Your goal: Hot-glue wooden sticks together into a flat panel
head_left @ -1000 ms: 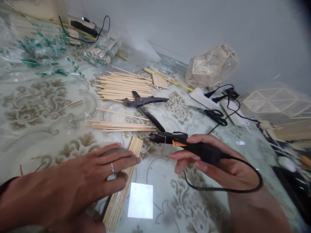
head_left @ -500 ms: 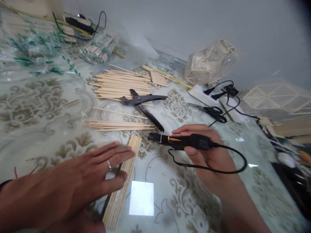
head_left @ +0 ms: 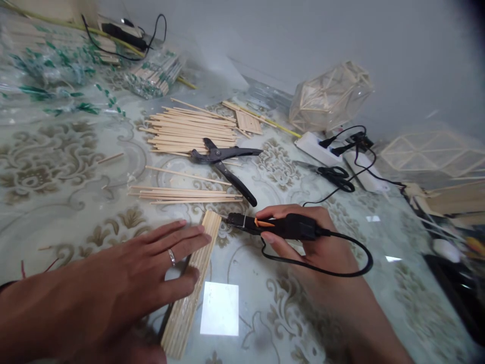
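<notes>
My left hand (head_left: 151, 268), with a ring on one finger, lies with fingers stretched out on a flat strip of wooden sticks (head_left: 197, 278) set side by side. The fingertips touch its face; shiny patches show along the strip. My right hand (head_left: 322, 242) grips a black corded hand tool (head_left: 280, 225) with an orange lever and a thin metal tip. That tip points left, close beside the strip's far end; whether it touches is hard to tell. Beyond the tool lie black-handled pliers (head_left: 223, 159), jaws apart, and a small row of loose sticks (head_left: 185, 196).
A larger pile of sticks (head_left: 193, 129) lies behind the pliers. At right are scissors (head_left: 333, 177), a power strip (head_left: 318, 147) with plugs, and stick-frame shapes (head_left: 331, 96) in clear film. Bagged sticks (head_left: 153, 73) sit back left. The tool's black cord (head_left: 352, 274) loops by my right wrist.
My right hand has shifted slightly left and down with the black tool, bringing its tip to the strip's far end. My left hand stays nearly still on the strip.
</notes>
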Demonstrator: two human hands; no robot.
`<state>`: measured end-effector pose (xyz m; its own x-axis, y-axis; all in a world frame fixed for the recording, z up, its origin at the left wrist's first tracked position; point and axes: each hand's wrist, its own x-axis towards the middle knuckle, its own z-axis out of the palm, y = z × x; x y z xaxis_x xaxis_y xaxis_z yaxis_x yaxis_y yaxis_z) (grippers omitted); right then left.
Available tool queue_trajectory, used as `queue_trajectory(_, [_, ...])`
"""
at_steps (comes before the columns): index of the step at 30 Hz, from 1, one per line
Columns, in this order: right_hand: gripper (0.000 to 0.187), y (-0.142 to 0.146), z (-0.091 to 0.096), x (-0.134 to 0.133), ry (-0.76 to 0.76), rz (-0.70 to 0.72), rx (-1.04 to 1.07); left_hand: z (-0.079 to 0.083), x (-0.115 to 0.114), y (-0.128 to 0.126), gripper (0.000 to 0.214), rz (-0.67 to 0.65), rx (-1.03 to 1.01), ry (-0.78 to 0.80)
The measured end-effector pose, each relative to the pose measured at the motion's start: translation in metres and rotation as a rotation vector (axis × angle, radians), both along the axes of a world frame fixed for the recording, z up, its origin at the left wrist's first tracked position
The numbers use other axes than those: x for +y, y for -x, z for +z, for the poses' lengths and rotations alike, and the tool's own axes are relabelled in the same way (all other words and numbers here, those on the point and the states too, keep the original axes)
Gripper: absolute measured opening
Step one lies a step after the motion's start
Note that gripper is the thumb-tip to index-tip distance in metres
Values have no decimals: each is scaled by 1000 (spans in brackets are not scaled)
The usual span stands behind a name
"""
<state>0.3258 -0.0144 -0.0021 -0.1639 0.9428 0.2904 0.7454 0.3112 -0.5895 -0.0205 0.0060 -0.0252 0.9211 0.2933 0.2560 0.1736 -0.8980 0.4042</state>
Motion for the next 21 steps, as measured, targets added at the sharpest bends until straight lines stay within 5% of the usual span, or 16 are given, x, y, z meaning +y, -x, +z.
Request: queue_trajectory(21, [17, 10, 11, -3, 42, 35, 20, -2, -9, -5, 98, 95, -107, 88])
